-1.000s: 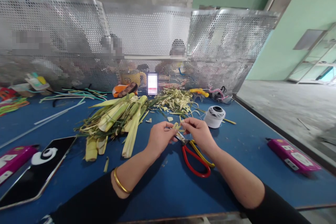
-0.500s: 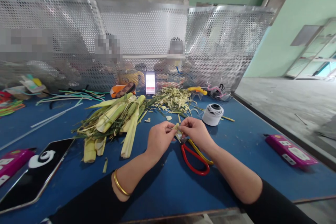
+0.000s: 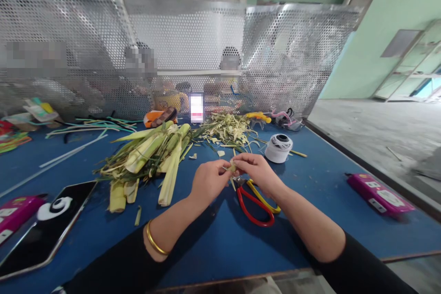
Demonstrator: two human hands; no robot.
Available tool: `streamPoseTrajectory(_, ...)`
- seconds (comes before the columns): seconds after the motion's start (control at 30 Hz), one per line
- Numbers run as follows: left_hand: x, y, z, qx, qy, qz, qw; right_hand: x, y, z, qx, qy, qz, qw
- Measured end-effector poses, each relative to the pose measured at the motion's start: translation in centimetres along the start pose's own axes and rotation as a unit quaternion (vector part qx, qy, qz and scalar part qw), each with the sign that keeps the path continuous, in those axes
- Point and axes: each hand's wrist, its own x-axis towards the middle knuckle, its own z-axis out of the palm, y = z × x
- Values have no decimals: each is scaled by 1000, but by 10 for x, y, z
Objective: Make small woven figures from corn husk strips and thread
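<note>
A small pale-green piece of husk is pinched between my two hands at the middle of the table. My left hand grips it from the left with thumb and forefinger. From the right, my right hand pinches the same piece, its other fingers curled and partly hidden. Just below lie scissors with one red and one yellow handle, their blades partly hidden under my hands. A heap of corn husks lies to the left of my left hand. Beyond my right hand stands a spool of white thread.
Shredded husk is piled at the back, before a perforated metal screen with people behind it. A black phone and a magenta box lie at the left; another magenta box lies right. A lit phone stands at the back.
My right hand has shifted slightly, and its fingers now cover more of the husk piece. A thin strip now hangs below my fingers. The scissors lie nearly as before.
</note>
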Motion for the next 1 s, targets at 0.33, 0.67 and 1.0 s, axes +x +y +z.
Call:
streamPoseTrajectory(0.33,2,1,-1,-228,-185,-66,954,6,5,-4,-62,149,-89,983)
streamPoseTrajectory(0.67,-3,12,-1,-254,-167,-158,939,7,11,2,-78,128,-74,986)
streamPoseTrajectory(1.0,-3,11,1,-251,-116,-204,939,4,7,-3,-214,153,-205,943)
